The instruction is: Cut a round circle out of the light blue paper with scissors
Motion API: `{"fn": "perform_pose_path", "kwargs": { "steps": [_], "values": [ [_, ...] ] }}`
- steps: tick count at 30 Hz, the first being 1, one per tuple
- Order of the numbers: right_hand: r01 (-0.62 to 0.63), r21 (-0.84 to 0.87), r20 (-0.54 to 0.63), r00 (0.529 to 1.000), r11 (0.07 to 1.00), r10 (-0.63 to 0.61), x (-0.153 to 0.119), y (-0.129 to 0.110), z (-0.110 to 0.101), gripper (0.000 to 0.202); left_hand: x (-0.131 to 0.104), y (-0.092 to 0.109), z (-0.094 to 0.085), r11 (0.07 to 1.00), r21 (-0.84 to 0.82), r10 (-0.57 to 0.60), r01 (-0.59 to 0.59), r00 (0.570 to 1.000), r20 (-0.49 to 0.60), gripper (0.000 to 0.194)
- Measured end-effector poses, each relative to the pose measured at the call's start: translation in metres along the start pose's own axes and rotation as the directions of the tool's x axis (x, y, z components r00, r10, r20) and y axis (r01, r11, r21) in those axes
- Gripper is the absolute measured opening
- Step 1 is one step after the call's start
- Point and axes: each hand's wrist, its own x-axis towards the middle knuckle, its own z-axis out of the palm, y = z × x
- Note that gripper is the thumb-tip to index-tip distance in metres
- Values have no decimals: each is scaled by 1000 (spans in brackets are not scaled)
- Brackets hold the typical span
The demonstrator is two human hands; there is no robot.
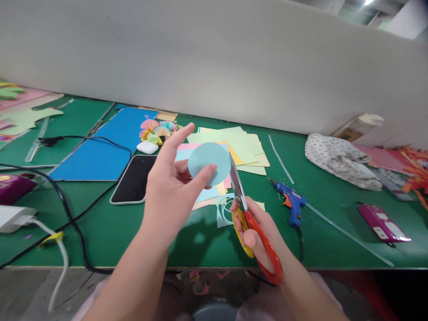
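Head view: left hand (pixel 169 191) pinches the blue paper disc (pixel 203 159) between thumb and fingers, disc off the hand's right side, raised above the green table (pixel 107 236). Right hand (pixel 265 225), nearer and right of the disc, grips scissors (pixel 239 191) by the handles; blades at disc's right edge, contact unclear.

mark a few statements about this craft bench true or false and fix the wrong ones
1. The left grip holds a light blue disc. True.
2. The right grip holds a glue gun. False: it holds scissors; the glue gun lies on the green table.
3. The scissors' handles are both red. False: one is red, the other yellow.
4. The dark-screened phone lies left of the glue gun. True.
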Motion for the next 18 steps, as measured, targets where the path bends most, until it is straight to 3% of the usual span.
{"fn": "perform_pose_path", "kwargs": {
  "steps": [18],
  "values": [
    [13,-28,29,1000,1000,-12,0,-2,-1,87,0,5,-1,1000,-3,-22,22,998,-55,68]
  ]
}}
